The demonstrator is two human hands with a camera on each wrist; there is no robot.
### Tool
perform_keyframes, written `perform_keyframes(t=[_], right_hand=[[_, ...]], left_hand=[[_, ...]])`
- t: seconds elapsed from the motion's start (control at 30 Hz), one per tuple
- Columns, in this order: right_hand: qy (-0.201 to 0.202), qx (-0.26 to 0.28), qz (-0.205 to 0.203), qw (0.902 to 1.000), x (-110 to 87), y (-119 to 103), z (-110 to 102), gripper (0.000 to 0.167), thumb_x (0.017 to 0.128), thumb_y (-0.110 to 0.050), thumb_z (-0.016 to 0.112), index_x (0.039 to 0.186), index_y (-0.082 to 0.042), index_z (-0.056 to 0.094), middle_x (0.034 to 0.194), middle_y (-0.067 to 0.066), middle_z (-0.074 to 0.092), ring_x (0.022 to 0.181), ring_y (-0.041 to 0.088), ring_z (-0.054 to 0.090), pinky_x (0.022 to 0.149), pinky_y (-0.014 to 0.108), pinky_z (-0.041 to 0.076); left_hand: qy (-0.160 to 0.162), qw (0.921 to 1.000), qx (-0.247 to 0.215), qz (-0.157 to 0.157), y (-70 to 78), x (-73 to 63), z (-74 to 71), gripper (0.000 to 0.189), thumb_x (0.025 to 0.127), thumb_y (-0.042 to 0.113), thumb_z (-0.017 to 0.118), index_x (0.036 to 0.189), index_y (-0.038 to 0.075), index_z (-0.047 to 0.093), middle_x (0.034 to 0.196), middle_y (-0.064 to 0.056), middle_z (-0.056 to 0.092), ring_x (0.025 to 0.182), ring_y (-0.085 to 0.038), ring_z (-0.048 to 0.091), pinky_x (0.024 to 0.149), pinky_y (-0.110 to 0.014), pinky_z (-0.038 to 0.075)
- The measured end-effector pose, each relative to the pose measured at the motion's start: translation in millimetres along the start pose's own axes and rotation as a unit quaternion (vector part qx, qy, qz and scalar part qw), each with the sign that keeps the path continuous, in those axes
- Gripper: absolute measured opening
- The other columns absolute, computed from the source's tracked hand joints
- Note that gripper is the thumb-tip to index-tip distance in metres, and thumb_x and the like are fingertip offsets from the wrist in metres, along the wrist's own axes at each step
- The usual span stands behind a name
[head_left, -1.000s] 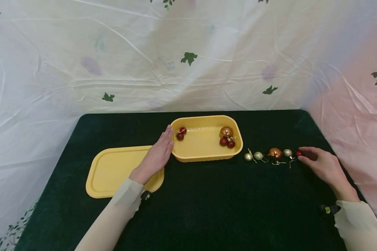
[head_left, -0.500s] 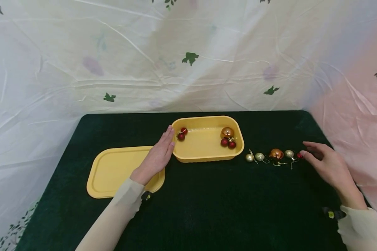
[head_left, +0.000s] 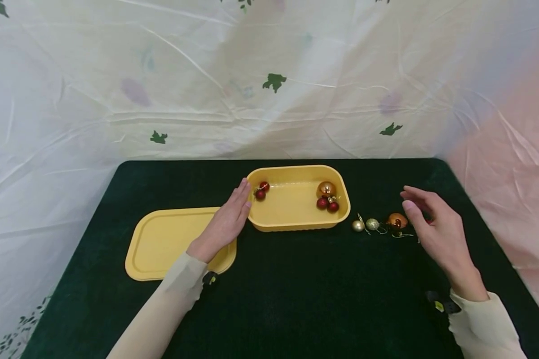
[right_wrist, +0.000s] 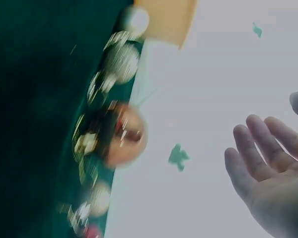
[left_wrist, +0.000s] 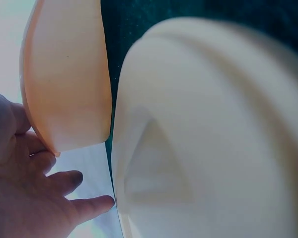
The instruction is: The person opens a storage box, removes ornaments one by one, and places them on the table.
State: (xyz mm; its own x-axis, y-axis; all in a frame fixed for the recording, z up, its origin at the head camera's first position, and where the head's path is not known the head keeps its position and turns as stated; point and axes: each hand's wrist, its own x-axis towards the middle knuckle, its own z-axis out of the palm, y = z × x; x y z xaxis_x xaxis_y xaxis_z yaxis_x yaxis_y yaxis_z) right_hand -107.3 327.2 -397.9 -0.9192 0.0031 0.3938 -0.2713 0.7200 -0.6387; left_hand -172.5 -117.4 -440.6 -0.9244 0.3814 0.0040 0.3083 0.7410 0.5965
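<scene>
My left hand (head_left: pixel 224 222) touches the left wall of a yellow plastic box (head_left: pixel 292 224), its fingers straight. In the left wrist view the fingers (left_wrist: pixel 42 161) meet the box rim. Inside the box lie a copper Christmas bauble (head_left: pixel 326 189) and several small dark-red baubles (head_left: pixel 260 195). My right hand (head_left: pixel 440 237) hovers over the right end of a row of baubles, holding nothing. That row has a gold bauble (head_left: pixel 358 226), a glittery one (head_left: pixel 372 224) and a larger copper one (head_left: pixel 397 220). A pale bauble (right_wrist: pixel 100 198) and a red one (right_wrist: pixel 93 232) follow, largely hidden in the head view.
A yellow lid (head_left: pixel 170 244) lies flat left of the box, partly under my left forearm. Dark green cloth (head_left: pixel 319 299) covers the table. White patterned fabric (head_left: pixel 197 89) hangs behind and at the sides.
My right hand moved from beside the red bauble at the row's end, first slightly right, then left and up over the row. The left hand stayed on the box.
</scene>
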Motion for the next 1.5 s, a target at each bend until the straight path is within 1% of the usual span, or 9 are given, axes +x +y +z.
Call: perform_keyframes(t=[0.13,0.33,0.5,0.6,0.8,0.9,1.17,1.3,1.5], right_hand=[[0.004,0.025,-0.027,0.9993,4.4,-18,14,0.036,0.105,-0.016,0.062,0.141,-0.012,0.063,0.128,0.008,0.067,0.109,-0.012,0.055,0.092,0.001,0.038],[-0.013,0.063,-0.059,0.9962,12.2,-41,37,0.035,0.104,-0.012,0.064,0.138,-0.012,0.065,0.130,0.009,0.067,0.109,-0.004,0.057,0.095,0.008,0.042],[-0.043,0.081,-0.073,0.9931,19.7,-57,60,0.032,0.104,-0.016,0.065,0.135,-0.011,0.066,0.131,0.007,0.066,0.112,0.014,0.060,0.096,0.016,0.043],[-0.065,0.085,-0.075,0.9914,24.7,-65,73,0.031,0.103,-0.021,0.067,0.133,-0.010,0.068,0.130,0.004,0.066,0.114,0.021,0.061,0.097,0.024,0.044],[-0.102,0.099,-0.078,0.9868,34.8,-77,96,0.035,0.102,-0.024,0.069,0.134,-0.011,0.067,0.126,0.006,0.068,0.115,0.023,0.064,0.098,0.047,0.053],[-0.116,0.104,-0.082,0.9844,39.9,-83,107,0.036,0.101,-0.025,0.070,0.134,-0.010,0.067,0.129,0.009,0.068,0.114,0.027,0.063,0.097,0.055,0.053],[-0.171,0.088,-0.078,0.9782,53.6,-100,135,0.044,0.102,-0.036,0.068,0.137,-0.011,0.066,0.138,0.009,0.065,0.124,0.029,0.060,0.105,0.054,0.049],[-0.186,0.084,-0.087,0.9751,57.5,-104,145,0.043,0.102,-0.035,0.068,0.136,-0.010,0.067,0.137,0.009,0.066,0.126,0.028,0.060,0.107,0.052,0.048],[-0.213,0.082,-0.104,0.9679,63.8,-106,158,0.043,0.102,-0.032,0.068,0.139,-0.010,0.065,0.138,0.008,0.066,0.129,0.025,0.060,0.109,0.049,0.048]], left_hand=[[0.001,1.0000,-0.004,0.000,0.4,-0.3,-1.0,0.058,0.115,0.032,0.032,0.167,0.013,0.017,0.174,0.003,0.003,0.159,-0.021,0.010,0.128,-0.044,0.015],[0.005,1.0000,-0.006,0.001,0.4,0.3,-1.7,0.057,0.115,0.033,0.032,0.167,0.012,0.018,0.174,0.002,0.004,0.159,-0.024,0.012,0.127,-0.045,0.015],[0.006,1.0000,0.001,0.003,0.0,1.3,-1.8,0.058,0.115,0.035,0.030,0.166,0.011,0.019,0.174,0.001,0.005,0.159,-0.027,0.013,0.127,-0.047,0.016],[0.005,1.0000,0.003,0.003,0.5,2.1,-1.8,0.058,0.115,0.035,0.030,0.166,0.011,0.020,0.174,0.001,0.006,0.159,-0.028,0.013,0.127,-0.047,0.016],[0.009,0.9999,0.007,0.006,0.5,3.8,-3.2,0.055,0.115,0.030,0.034,0.165,0.009,0.025,0.173,-0.001,0.011,0.158,-0.031,0.015,0.126,-0.051,0.018],[0.009,0.9999,0.009,0.011,-0.6,3.9,-4.0,0.054,0.115,0.029,0.035,0.164,0.008,0.027,0.173,-0.003,0.012,0.158,-0.032,0.015,0.126,-0.051,0.018],[0.016,0.9998,0.000,0.008,-0.9,4.2,-3.1,0.055,0.114,0.025,0.038,0.164,0.005,0.026,0.174,-0.006,0.010,0.159,-0.029,0.013,0.126,-0.049,0.018],[0.014,0.9999,0.002,0.007,0.4,5.3,-0.6,0.057,0.114,0.027,0.037,0.164,0.004,0.023,0.174,-0.007,0.008,0.159,-0.029,0.012,0.126,-0.049,0.018],[0.007,0.9999,0.007,0.003,1.4,6.2,1.6,0.057,0.114,0.027,0.036,0.165,0.007,0.020,0.174,-0.009,0.012,0.158,-0.030,0.016,0.126,-0.048,0.019]])
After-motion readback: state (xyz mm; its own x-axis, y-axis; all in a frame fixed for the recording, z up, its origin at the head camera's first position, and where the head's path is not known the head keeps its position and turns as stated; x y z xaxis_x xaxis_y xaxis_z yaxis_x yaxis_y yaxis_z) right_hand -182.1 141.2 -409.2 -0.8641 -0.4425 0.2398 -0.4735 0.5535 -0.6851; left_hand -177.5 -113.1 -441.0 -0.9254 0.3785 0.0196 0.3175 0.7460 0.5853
